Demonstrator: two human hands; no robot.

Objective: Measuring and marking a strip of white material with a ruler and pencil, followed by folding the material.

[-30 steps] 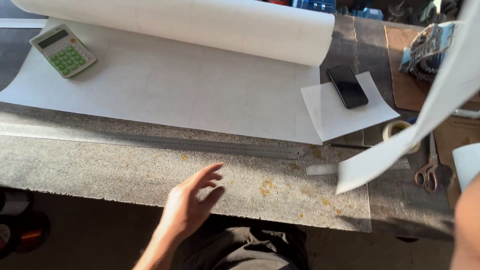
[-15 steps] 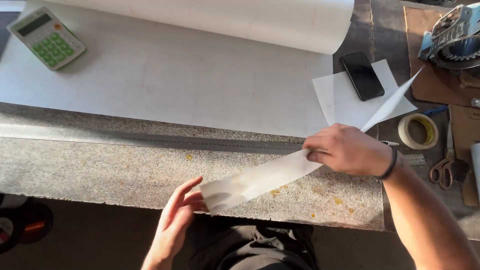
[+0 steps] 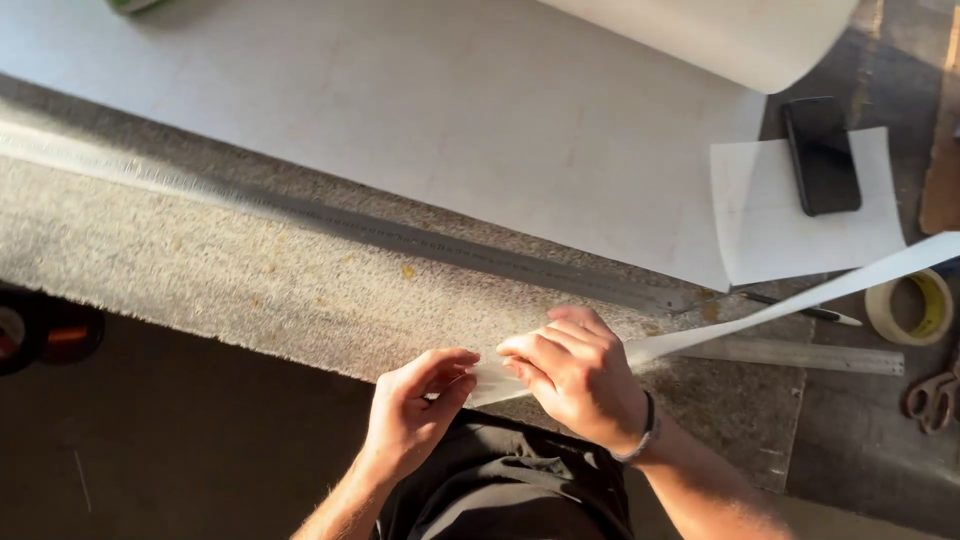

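Observation:
A long white paper strip [image 3: 800,300] runs from my two hands up to the right edge of the view. My left hand [image 3: 412,410] pinches the strip's near end with its fingertips. My right hand [image 3: 578,375], with a dark band on the wrist, grips the strip just to the right of the left hand. Both hands hover at the near edge of the speckled worktop [image 3: 200,270], above my dark trousers.
A long metal ruler [image 3: 400,235] lies along the edge of a large white sheet [image 3: 420,110] unrolled from a paper roll [image 3: 730,35]. A black phone [image 3: 822,155] rests on a small paper piece. Tape roll [image 3: 908,308], pen [image 3: 800,310] and scissors [image 3: 930,395] lie at the right.
My right hand slid down the strip toward my left hand, and both now grip its near end close together. The view has shifted closer and to the right.

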